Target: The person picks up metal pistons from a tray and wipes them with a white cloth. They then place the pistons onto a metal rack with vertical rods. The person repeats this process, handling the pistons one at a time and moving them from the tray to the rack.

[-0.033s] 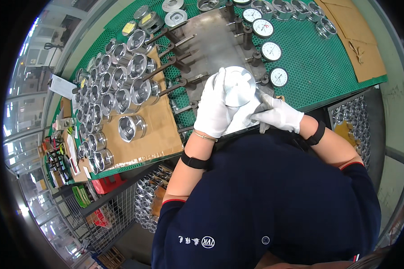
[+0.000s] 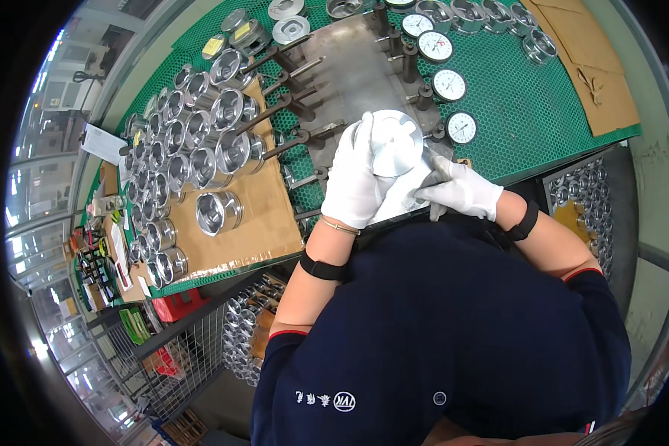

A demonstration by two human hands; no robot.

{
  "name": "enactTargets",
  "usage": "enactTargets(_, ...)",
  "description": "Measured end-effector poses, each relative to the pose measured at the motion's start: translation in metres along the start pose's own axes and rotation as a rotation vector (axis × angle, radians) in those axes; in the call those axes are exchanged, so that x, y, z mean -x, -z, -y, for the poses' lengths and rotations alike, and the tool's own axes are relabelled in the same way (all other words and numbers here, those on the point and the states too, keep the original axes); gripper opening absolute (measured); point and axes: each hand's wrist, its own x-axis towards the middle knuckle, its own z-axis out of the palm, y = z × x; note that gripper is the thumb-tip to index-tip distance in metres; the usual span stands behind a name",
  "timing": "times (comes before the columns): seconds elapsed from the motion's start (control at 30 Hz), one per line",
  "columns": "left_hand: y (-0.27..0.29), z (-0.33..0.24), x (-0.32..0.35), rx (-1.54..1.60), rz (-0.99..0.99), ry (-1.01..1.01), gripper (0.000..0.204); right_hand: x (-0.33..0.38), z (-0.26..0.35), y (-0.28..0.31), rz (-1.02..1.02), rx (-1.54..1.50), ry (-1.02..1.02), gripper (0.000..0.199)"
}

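The left hand (image 2: 353, 178) has its gloved fingers closed around the left side of one round, flat-topped metal piece (image 2: 395, 145), which sits over the near end of a single steel plate (image 2: 353, 70) on the green counter (image 2: 498, 97). The right hand (image 2: 462, 192) has its fingers pinched on one white cloth (image 2: 403, 199), just beside the piece's lower right. Five dial gauges (image 2: 450, 85) line the plate's right side, one cut off by the top edge; their small markings cannot be read. Beyond them stand five metal cylinders (image 2: 540, 47). Left of the plate, over twenty similar cylinders overlap too much for an exact count; one (image 2: 219, 212) stands apart on cardboard (image 2: 264, 241). Two yellow labels (image 2: 214, 47) mark pieces at the upper left. The navy shirt (image 2: 453, 327) bears white characters and one round emblem (image 2: 344, 401). Each forearm wears one black band.
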Motion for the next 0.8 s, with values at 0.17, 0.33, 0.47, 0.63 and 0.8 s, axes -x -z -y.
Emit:
enactTargets(0.17,-0.001,-0.003,0.0,0.019,-0.017,0.011,0.098,0.004,0.006,0.0,-0.002,0.006,-0.009,0.098)
enactTargets(0.33,-0.004,-0.004,0.002,0.024,-0.025,0.039,0.091,0.006,0.005,0.0,-0.048,0.128,0.043,0.095)
enactTargets(0.47,0.007,-0.005,0.001,-0.029,-0.007,-0.002,0.075,0.017,0.02,-0.002,-0.223,0.689,0.318,0.093)
enactTargets(0.63,0.052,-0.063,-0.006,0.664,0.134,0.337,0.046,0.048,0.049,0.03,-0.393,0.791,0.776,0.072)
enactTargets(0.8,0.063,-0.055,-0.015,0.471,-0.131,0.118,0.044,0.053,0.058,0.091,-0.541,0.239,0.789,0.057)
